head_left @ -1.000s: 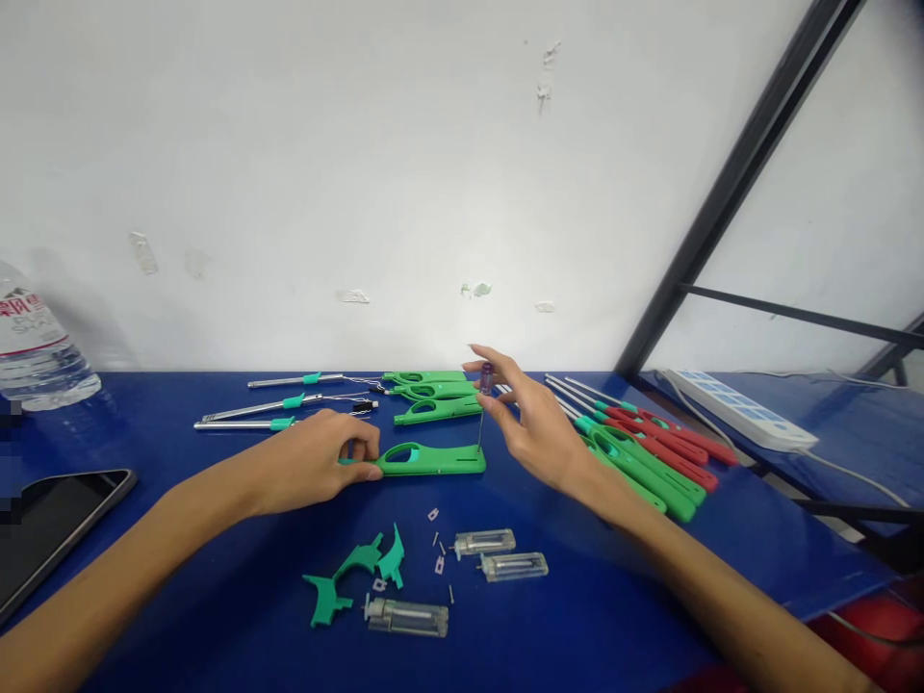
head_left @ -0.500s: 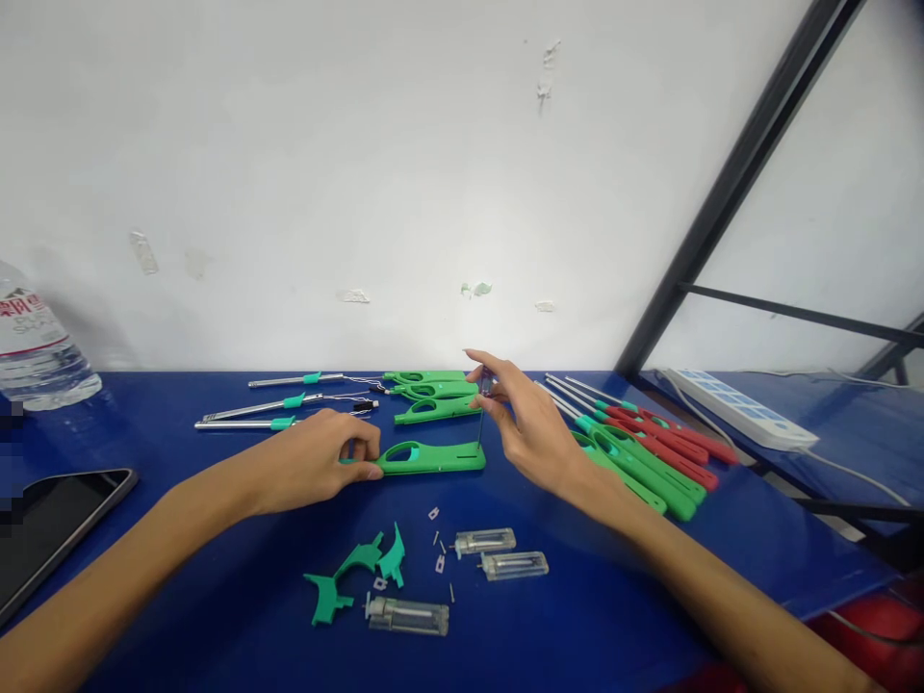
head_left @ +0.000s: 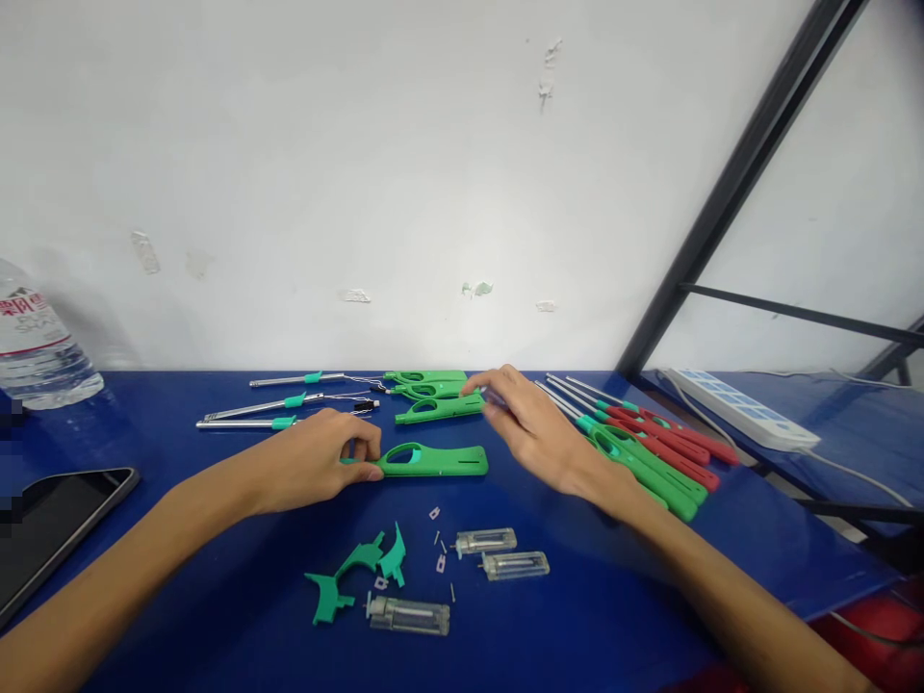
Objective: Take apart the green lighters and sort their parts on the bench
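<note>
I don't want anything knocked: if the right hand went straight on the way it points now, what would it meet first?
Probably the green handles just ahead of the right hand; they look close, though height and depth are unclear.

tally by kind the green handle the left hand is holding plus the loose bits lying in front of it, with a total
green handle: 1
teal curved pieces: 3
clear tanks: 3
small pinkish clips: 3
tiny screws or pins: 3
total: 13
</note>
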### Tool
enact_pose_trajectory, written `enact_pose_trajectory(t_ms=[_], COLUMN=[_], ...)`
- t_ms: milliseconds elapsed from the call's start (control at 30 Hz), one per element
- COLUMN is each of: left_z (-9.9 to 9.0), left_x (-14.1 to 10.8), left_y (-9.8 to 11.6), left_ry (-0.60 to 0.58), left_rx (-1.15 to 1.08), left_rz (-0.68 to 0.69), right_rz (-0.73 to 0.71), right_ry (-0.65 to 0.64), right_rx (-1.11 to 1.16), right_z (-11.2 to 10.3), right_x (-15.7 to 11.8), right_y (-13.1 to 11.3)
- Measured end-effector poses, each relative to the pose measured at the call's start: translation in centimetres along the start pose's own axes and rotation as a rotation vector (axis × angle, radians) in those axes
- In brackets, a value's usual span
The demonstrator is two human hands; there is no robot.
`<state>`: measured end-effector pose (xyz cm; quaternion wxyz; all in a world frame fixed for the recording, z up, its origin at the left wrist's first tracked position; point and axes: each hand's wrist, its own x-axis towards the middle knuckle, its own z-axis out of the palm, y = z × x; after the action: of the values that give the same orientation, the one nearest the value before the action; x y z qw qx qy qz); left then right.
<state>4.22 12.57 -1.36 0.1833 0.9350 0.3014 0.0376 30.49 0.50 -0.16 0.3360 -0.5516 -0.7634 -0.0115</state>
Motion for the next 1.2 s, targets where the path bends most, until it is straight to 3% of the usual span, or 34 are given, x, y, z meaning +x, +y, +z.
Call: enact_pose_trajectory(t_ms=[233, 1200], left_z=[0.0, -0.1], left_x=[0.0, 0.0], left_y=[-0.1, 0.1], left_ry=[-0.012, -0.010], left_rx=[-0.002, 0.010], left_rz=[-0.006, -0.031], right_rz=[0.177, 0.172], right_ry=[-0.305, -0.329], right_rx=[-0.253, -0.204], right_z=[0.3, 0.2], right_x=[-0.1, -0.3], right_y=[1.4, 1.4])
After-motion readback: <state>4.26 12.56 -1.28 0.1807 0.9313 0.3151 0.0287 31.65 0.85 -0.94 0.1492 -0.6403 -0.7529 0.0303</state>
